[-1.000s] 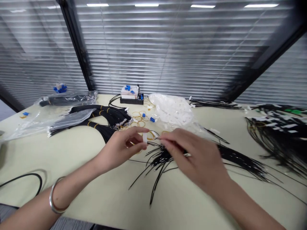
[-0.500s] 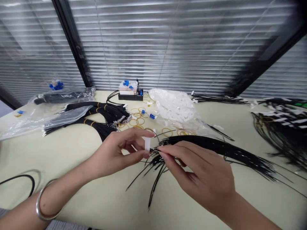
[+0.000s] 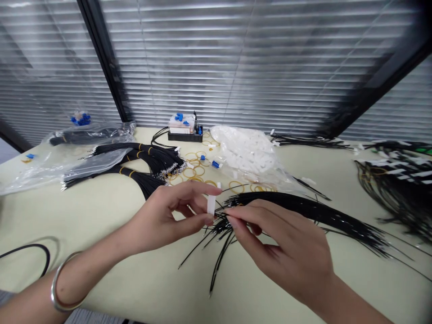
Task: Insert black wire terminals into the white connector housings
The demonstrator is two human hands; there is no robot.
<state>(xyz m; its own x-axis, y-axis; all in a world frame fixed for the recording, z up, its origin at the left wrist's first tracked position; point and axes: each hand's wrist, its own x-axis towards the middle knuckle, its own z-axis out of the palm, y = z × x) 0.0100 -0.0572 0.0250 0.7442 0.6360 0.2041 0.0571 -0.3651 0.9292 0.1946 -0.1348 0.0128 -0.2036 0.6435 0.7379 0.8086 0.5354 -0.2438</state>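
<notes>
My left hand pinches a small white connector between thumb and forefinger, holding it upright above the table. Close to its right, my right hand has thumb and forefinger closed on a thin black wire, whose end points at the connector. Whether the wire end sits inside the connector I cannot tell. Beneath and behind the right hand lies a thick bundle of black wires with metal tips. Several loose wires fan out from it toward me.
Behind the hands lie a clear bag of white connectors and scattered yellow rubber bands. Banded black wire bundles and plastic bags are at left. A black tray stands near the blinds. Wires with white ends pile up at right.
The white connector and both hands sit very slightly further right in view, as does most of the scene. Both grips look the same.
</notes>
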